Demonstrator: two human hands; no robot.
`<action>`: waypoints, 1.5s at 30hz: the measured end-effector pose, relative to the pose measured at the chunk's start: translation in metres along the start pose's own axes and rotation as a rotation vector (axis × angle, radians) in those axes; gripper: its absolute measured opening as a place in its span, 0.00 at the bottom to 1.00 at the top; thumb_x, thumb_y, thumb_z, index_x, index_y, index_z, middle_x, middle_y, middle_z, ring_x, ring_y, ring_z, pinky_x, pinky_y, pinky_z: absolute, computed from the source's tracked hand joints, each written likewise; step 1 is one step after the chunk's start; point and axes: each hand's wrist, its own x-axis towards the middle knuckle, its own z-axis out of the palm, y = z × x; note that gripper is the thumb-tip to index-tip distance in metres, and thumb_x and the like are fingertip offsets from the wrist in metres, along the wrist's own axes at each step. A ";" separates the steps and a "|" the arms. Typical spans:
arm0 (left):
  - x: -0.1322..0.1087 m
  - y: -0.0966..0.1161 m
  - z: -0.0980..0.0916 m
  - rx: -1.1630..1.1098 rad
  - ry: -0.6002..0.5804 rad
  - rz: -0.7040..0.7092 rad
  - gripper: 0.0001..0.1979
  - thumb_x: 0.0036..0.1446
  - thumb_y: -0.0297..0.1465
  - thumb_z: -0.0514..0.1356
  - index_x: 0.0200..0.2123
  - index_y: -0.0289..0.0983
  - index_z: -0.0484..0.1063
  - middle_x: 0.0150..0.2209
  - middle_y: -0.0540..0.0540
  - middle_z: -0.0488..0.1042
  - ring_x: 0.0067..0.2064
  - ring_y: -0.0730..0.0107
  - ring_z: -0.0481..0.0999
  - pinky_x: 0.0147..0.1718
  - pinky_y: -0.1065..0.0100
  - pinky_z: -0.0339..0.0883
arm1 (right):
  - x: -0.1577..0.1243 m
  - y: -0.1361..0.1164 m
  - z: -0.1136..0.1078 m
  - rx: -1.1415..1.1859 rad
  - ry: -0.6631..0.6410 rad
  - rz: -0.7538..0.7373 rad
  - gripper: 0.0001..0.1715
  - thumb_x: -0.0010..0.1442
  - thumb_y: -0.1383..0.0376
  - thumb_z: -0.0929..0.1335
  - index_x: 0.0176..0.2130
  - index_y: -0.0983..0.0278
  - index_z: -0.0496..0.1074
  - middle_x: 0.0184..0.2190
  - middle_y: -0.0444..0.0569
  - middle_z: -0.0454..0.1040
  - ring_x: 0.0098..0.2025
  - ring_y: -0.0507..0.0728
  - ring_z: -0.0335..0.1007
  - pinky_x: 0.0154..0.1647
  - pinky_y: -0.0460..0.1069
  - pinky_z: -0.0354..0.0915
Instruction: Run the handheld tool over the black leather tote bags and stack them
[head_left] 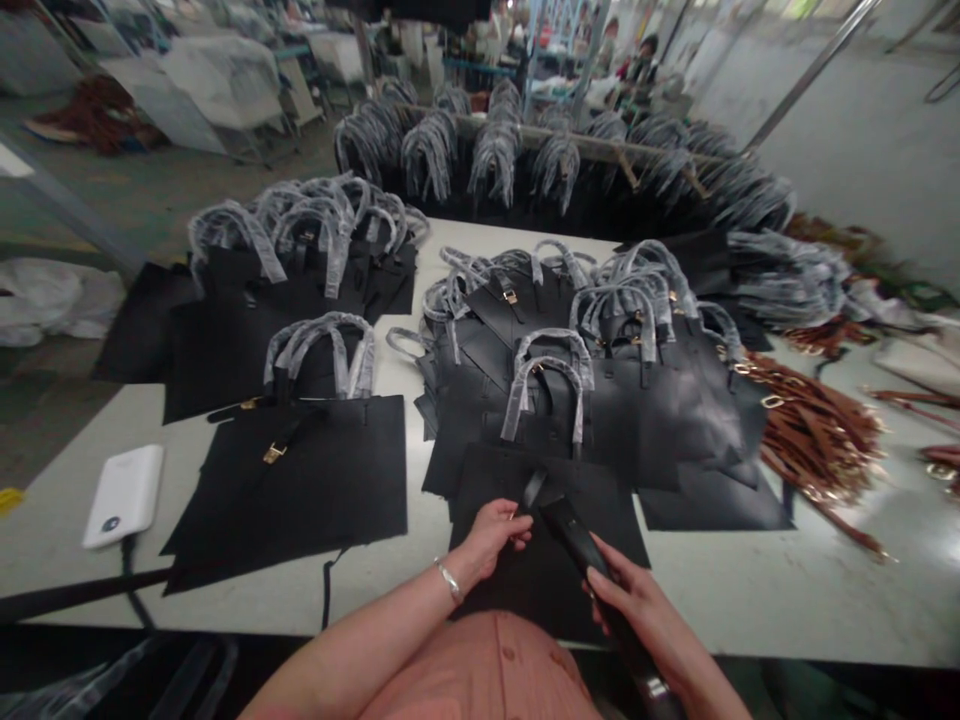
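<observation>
My left hand (pixel 499 535), with a bracelet at the wrist, pinches a short black strap (pixel 534 488) over a flat black bag panel (pixel 555 470). Something small glints at the fingertips, too small to make out. My right hand (pixel 626 590) is wrapped round a long black object (pixel 576 535) with a blunt end, whose kind I cannot make out. Its tip points at the strap, a little apart from my left fingers. Just beyond lies a pair of plastic-wrapped bag handles (pixel 551 375).
Black bag panels with wrapped handles and gold clasps lie left (pixel 315 490) and right (pixel 690 410). A white power bank (pixel 126 495) with a cable sits at the left edge. Brown straps (pixel 825 430) are heaped right. A rack of wrapped handles (pixel 495 160) stands behind the table (pixel 840 600).
</observation>
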 end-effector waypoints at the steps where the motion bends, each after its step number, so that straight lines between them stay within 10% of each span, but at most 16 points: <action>1: 0.000 -0.002 0.001 0.019 0.017 0.039 0.24 0.39 0.30 0.72 0.37 0.34 0.64 0.26 0.51 0.71 0.25 0.74 0.73 0.22 0.75 0.63 | -0.001 0.001 0.000 -0.003 -0.007 0.002 0.48 0.53 0.50 0.71 0.65 0.64 0.54 0.28 0.44 0.73 0.24 0.51 0.68 0.23 0.46 0.62; 11: -0.009 0.002 0.012 0.134 -0.049 0.135 0.16 0.37 0.29 0.71 0.29 0.32 0.70 0.26 0.47 0.75 0.26 0.72 0.73 0.24 0.74 0.64 | -0.002 -0.012 0.018 0.005 -0.011 -0.015 0.51 0.49 0.50 0.72 0.65 0.65 0.55 0.27 0.43 0.73 0.23 0.52 0.67 0.23 0.47 0.61; 20: -0.017 -0.001 0.006 -0.444 -0.292 -0.480 0.14 0.61 0.32 0.55 0.36 0.25 0.73 0.24 0.47 0.66 0.22 0.79 0.63 0.23 0.75 0.58 | -0.010 -0.014 0.004 -0.009 0.098 -0.026 0.54 0.48 0.49 0.73 0.65 0.67 0.54 0.26 0.43 0.72 0.24 0.53 0.66 0.25 0.48 0.62; 30: -0.013 -0.024 0.013 -0.033 -0.041 0.044 0.22 0.34 0.31 0.74 0.33 0.32 0.71 0.26 0.50 0.71 0.26 0.76 0.69 0.28 0.73 0.61 | -0.033 -0.015 0.009 -0.055 0.042 0.074 0.59 0.45 0.45 0.72 0.66 0.68 0.53 0.21 0.41 0.70 0.23 0.53 0.65 0.26 0.48 0.60; 45: -0.017 -0.019 0.007 0.555 0.034 0.448 0.30 0.41 0.26 0.68 0.49 0.37 0.65 0.23 0.58 0.65 0.26 0.75 0.66 0.26 0.74 0.57 | -0.020 -0.001 0.015 -0.012 -0.006 0.073 0.54 0.47 0.48 0.73 0.64 0.67 0.54 0.27 0.43 0.72 0.23 0.51 0.66 0.22 0.47 0.60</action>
